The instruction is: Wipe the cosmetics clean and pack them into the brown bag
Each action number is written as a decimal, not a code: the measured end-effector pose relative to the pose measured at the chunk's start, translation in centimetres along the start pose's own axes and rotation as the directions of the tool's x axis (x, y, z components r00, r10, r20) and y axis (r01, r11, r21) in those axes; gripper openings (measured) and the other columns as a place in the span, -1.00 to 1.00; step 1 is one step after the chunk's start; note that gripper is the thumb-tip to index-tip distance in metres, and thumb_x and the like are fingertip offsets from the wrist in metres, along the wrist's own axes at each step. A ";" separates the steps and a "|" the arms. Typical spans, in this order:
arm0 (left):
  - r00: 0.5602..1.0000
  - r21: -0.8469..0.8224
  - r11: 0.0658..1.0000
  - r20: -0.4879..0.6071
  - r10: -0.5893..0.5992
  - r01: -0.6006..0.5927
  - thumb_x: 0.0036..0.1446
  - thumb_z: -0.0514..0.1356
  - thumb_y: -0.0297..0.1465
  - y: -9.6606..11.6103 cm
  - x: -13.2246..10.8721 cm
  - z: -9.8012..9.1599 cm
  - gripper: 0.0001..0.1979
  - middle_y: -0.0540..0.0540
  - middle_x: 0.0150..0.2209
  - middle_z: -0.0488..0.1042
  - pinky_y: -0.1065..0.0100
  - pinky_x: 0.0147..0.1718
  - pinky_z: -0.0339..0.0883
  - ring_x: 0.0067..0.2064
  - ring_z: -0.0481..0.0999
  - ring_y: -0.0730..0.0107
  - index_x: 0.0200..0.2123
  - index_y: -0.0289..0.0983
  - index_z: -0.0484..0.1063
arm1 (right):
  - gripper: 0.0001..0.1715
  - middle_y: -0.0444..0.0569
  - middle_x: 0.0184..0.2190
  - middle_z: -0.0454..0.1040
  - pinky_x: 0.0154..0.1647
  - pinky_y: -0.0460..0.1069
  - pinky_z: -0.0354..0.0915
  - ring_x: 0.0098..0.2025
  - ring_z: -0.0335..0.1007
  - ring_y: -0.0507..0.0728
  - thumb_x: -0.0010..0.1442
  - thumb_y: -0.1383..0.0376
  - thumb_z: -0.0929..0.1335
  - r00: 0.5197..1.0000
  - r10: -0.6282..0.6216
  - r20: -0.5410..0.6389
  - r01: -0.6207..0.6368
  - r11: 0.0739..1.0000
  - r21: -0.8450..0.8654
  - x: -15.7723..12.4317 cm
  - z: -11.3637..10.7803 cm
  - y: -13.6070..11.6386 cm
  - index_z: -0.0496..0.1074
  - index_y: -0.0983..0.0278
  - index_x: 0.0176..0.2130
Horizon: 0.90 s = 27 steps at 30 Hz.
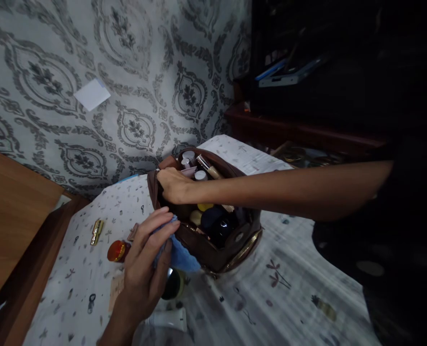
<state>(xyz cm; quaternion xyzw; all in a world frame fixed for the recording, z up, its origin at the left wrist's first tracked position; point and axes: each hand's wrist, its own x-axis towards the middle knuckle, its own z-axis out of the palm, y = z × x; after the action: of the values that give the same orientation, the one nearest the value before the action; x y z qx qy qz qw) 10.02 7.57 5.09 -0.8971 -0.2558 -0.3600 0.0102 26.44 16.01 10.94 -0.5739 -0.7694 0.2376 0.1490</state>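
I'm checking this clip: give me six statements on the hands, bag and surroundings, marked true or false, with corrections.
1. The left hand holds a soft blue cloth. True.
2. The right hand is at the mouth of an open brown bag with a gold zipper. True.
3. The blue cloth covers the bag's whole opening. False: a glossy black container shows inside.
4. A small gold tube lies on a white printed sheet. True.
5. The gold tube touches the bag. False: it lies apart from it.
6. The grey wallpaper is plain. False: the wallpaper is ornately patterned.
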 end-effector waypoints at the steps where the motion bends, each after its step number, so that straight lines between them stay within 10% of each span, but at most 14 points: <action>1: 1.000 -0.004 1.000 0.000 0.000 0.000 0.27 0.07 -0.65 0.0 0.0 0.0 -0.59 -0.17 0.14 0.40 0.25 0.24 0.24 0.27 0.35 0.28 0.12 -0.26 0.38 | -0.50 0.33 0.00 0.56 -0.12 -0.04 0.41 0.08 0.52 0.29 0.14 0.62 0.31 1.000 -0.001 0.002 0.001 1.000 0.002 -0.1 -0.1 -0.1 0.49 0.54 0.08; 9: 1.000 -0.002 1.000 0.010 0.011 -0.011 0.28 0.07 -0.63 -0.2 0.1 -0.1 -0.61 -0.17 0.13 0.40 0.27 0.25 0.23 0.27 0.34 0.29 0.13 -0.25 0.38 | -0.54 0.33 -0.07 0.59 -0.23 -0.08 0.39 0.03 0.54 0.28 0.13 0.58 0.33 1.000 -0.008 -0.011 0.008 1.000 -0.003 -0.6 -0.4 0.2 0.53 0.51 0.03; 18: 0.999 -0.020 0.999 0.010 0.030 -0.030 0.30 0.06 -0.61 0.0 0.5 -0.1 -0.63 -0.19 0.13 0.40 0.28 0.23 0.27 0.26 0.35 0.31 0.12 -0.26 0.37 | -0.67 0.10 -0.12 0.60 -0.32 -0.08 0.33 -0.19 0.55 0.15 0.20 0.45 0.31 0.946 -0.109 -0.306 0.071 0.989 -0.131 -2.9 -3.2 2.2 0.58 0.31 -0.10; 27: 1.000 -0.032 0.999 0.013 0.024 -0.023 0.29 0.05 -0.62 0.1 0.7 -0.2 -0.63 -0.20 0.13 0.40 0.33 0.25 0.25 0.27 0.34 0.33 0.12 -0.28 0.38 | -0.53 0.11 -0.15 0.62 -0.25 -0.04 0.31 -0.08 0.55 0.28 -0.01 0.37 0.53 0.978 -0.151 -0.146 0.075 0.902 -0.425 -2.5 -2.9 4.6 0.58 0.27 -0.05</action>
<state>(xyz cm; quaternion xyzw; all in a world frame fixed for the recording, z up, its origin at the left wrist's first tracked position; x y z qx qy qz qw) 10.34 7.79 5.70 -0.9026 -0.2396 -0.3578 -0.0014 32.38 15.24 11.04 -0.5653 -0.8183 0.0073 0.1034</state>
